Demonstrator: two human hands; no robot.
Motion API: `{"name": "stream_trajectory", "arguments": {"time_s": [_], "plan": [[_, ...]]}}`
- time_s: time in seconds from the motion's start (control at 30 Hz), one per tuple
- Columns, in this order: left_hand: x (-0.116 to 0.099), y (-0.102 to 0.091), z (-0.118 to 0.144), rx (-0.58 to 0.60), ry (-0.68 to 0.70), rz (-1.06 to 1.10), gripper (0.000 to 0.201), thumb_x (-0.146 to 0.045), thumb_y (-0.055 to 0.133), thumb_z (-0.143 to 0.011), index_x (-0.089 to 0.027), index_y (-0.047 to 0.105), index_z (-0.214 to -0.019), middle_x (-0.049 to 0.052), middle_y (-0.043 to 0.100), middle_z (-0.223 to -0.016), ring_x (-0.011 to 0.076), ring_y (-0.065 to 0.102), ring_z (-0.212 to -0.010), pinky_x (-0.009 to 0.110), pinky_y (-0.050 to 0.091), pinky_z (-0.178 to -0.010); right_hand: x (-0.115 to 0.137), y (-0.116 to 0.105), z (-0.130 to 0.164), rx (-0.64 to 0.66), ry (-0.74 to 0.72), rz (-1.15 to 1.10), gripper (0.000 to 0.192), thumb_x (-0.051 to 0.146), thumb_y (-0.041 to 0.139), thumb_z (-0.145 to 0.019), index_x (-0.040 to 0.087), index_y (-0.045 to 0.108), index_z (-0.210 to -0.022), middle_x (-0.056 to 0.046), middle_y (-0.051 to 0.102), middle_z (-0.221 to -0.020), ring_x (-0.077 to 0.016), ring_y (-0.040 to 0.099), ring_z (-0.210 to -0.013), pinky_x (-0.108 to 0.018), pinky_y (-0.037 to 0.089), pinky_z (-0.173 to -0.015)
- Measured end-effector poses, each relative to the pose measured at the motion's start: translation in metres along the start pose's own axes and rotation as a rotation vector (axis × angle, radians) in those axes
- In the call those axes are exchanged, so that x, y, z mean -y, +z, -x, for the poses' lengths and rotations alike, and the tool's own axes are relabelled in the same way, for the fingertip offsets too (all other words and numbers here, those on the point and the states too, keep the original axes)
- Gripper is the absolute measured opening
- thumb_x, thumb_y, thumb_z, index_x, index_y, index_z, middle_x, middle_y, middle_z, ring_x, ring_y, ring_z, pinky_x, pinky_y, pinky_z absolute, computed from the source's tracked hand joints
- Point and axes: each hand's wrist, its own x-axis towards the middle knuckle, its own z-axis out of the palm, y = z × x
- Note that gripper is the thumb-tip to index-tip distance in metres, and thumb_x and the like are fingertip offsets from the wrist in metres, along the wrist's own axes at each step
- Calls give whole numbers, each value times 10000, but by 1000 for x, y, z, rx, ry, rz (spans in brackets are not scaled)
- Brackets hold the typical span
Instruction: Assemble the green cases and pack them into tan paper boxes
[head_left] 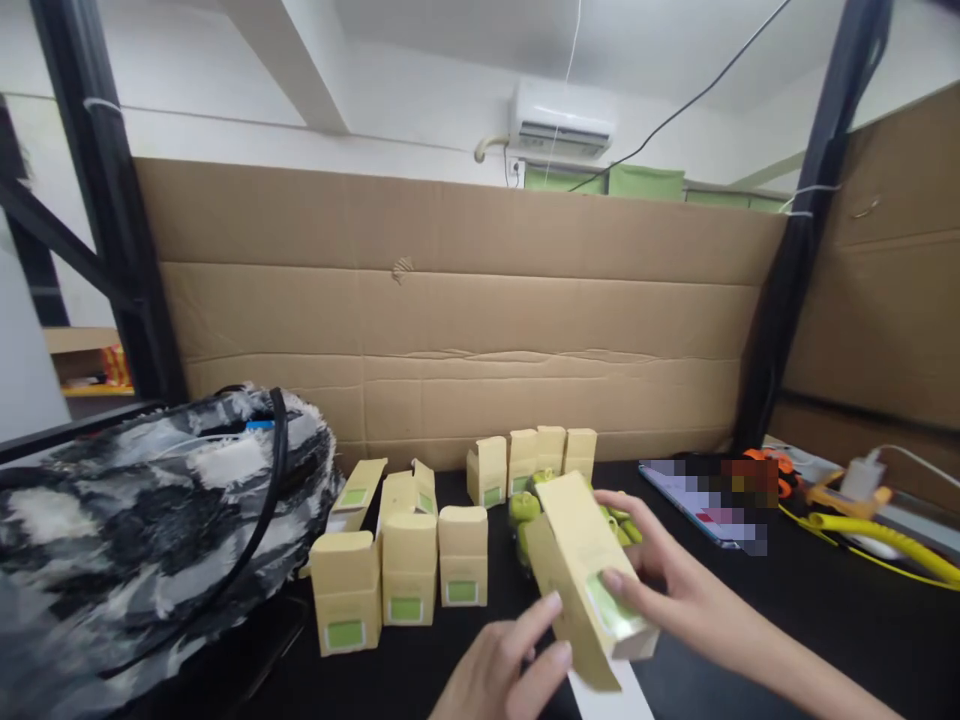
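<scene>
My right hand is closed around a pale yellow carton with a green label, its thumb pressing near the label. The carton is tilted, and a long flap hangs out along its lower left side. Beside that flap is my left hand, its fingers apart and the fingertips at or close to the carton; whether they touch it I cannot tell. Just behind the carton sits a cluster of small green items, partly hidden by it. A white sheet or strip lies below the carton.
Several similar yellow cartons stand left of my hands, and more cartons stand at the back. A black-and-white fluffy bag fills the left. A phone and yellow cable lie right. A cardboard wall closes the back.
</scene>
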Motion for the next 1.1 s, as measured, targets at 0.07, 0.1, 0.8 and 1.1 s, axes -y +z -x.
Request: {"name": "stream_trajectory", "arguments": {"time_s": [0.07, 0.1, 0.8, 1.1], "plan": [[3, -2, 1, 161, -56, 96, 440, -223, 269, -996, -107, 200, -1414, 229, 621, -1203, 184, 688, -963, 246, 583, -721, -8, 8, 2, 127, 22, 43, 687, 516, 504, -902, 205, 142, -1396, 43, 557, -685, -153, 547, -605, -274, 433, -564], [3, -3, 0, 259, -91, 120, 464, -244, 287, -992, -114, 177, -1423, 250, 578, -1255, 205, 687, -977, 270, 590, -722, -12, 12, 4, 174, 22, 69, 671, 494, 494, -913, 208, 140, -1407, 57, 525, -666, -144, 528, -596, -263, 424, -562], [-9, -20, -21, 557, -326, 411, 408, -167, 599, -799, -143, 454, -1180, 144, 617, -1150, 227, 602, -1148, 305, 532, -946, -15, 10, 28, 231, -816, 821, 253, 289, 641, -842, 208, 565, -1069, 22, 619, -660, -140, 535, -535, -276, 416, -571], [-8, -23, -23, 577, -349, 460, 338, -107, 521, -795, -125, 508, -1132, 143, 604, -1078, 225, 590, -1162, 296, 538, -926, -13, 7, 26, 291, -848, 947, 162, 161, 521, -910, 195, 620, -1034, 11, 651, -650, -134, 515, -489, -285, 393, -489]]}}
